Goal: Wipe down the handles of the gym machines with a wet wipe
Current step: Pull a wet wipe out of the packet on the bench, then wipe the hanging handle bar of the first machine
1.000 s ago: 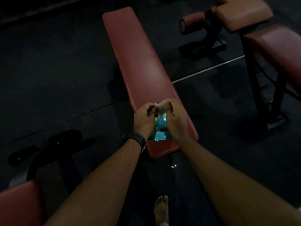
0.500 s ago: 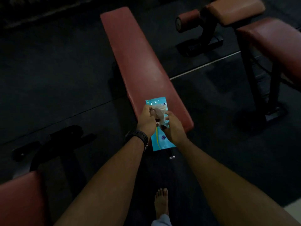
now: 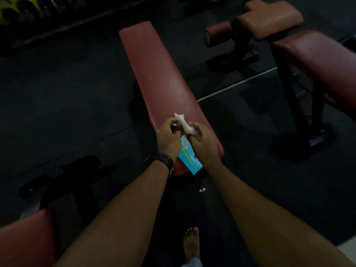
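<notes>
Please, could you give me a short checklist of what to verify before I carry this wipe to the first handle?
1. Grip on the wet wipe: ok. The left hand and the right hand both pinch it.
2. Wipe fully free of the packet: cannot tell. The right hand hides its lower end.
3. Wipe opened flat: not ok. It is bunched and twisted.
4. Packet closed again: cannot tell. The hands cover its opening.
5. Packet lying securely on the bench: cannot tell. Its near end sticks out past the bench's end.
</notes>
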A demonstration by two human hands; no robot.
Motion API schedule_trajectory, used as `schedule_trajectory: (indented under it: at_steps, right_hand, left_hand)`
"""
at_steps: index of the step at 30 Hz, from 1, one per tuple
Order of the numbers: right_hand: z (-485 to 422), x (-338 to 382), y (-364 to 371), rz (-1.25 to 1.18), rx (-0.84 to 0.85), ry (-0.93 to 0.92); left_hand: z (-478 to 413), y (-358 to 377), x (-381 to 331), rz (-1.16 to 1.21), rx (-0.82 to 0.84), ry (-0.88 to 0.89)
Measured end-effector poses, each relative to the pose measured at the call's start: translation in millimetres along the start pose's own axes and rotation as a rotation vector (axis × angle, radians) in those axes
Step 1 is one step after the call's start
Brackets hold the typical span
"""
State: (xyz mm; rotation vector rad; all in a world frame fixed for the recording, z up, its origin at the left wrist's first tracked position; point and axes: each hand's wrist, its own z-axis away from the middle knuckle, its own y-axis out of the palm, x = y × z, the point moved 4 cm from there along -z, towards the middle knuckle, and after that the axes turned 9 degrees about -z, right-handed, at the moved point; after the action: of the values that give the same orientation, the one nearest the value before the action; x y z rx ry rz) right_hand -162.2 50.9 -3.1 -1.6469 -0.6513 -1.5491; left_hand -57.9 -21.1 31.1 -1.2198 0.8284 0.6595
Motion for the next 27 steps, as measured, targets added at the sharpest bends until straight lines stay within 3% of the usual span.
schedule_trajectory:
  at_steps: [6,10,18,20,24,27]
  right_hand:
    - [18,93,-68,-0.048,-0.075,-0.049]
    - [51,155,-123,-0.233,-0.078,-0.046]
    - [112,256,-278,-0.365,-0.337,-0.096]
    - [128,277,-319,-0.368,-0.391,-0.172]
    - [166,318,-406,-0.372,-0.541,-0.266]
    - [202,341,-476,-0.301,-0.713,-0.328]
  left_hand:
    - [35,-21,-105,0.052,0.013,0.102]
    - [72,-27,-174,0.072,0.033,0.191]
    - [188,-17,-343,0.293,0.168,0.397]
    - [221,-5,-384,0.306,0.265,0.459]
    - [288,36,-454,0.29,0.61,0.56]
    - [341,64,-506,0.304,0.743,0.648]
